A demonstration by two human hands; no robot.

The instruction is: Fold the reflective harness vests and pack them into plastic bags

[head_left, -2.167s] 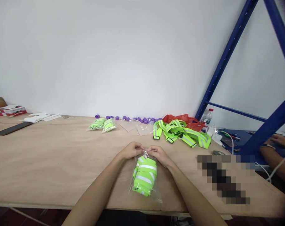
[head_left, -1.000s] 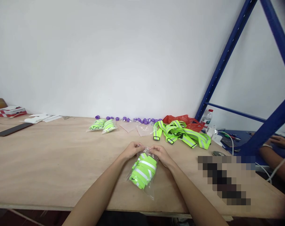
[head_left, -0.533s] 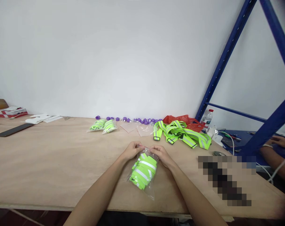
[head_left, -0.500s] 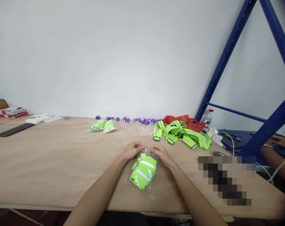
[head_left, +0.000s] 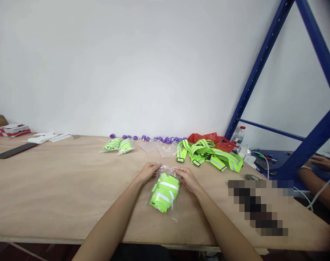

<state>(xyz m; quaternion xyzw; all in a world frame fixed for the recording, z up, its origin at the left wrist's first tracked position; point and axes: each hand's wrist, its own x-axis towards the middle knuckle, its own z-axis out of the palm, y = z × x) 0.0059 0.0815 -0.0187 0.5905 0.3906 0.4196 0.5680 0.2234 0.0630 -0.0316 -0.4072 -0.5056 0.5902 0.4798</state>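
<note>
A clear zip-lock bag [head_left: 168, 214] hangs between my hands near the front of the table. Inside it lies a folded neon-green reflective strap [head_left: 165, 194] with silver stripes. My left hand [head_left: 148, 172] pinches the bag's top left corner. At the top right corner my right hand [head_left: 187, 177] grips the same red-lined edge. Whether the zip is fully closed I cannot tell. Beyond the hands, two filled bags [head_left: 112, 144] of green straps lie side by side, and flat clear bags [head_left: 167, 150] rest to their right.
Loose green reflective straps [head_left: 208, 154] with black buckles are heaped at the back right, before a red plastic bag [head_left: 211, 139]. Several purple caps [head_left: 167, 140] line the wall. A bottle [head_left: 239, 136] stands by the blue rack [head_left: 259, 69]. Another person's arm [head_left: 317, 181] shows far right.
My hands have spread a little apart along the bag's top edge, so more of that edge shows between them. The bag has risen slightly.
</note>
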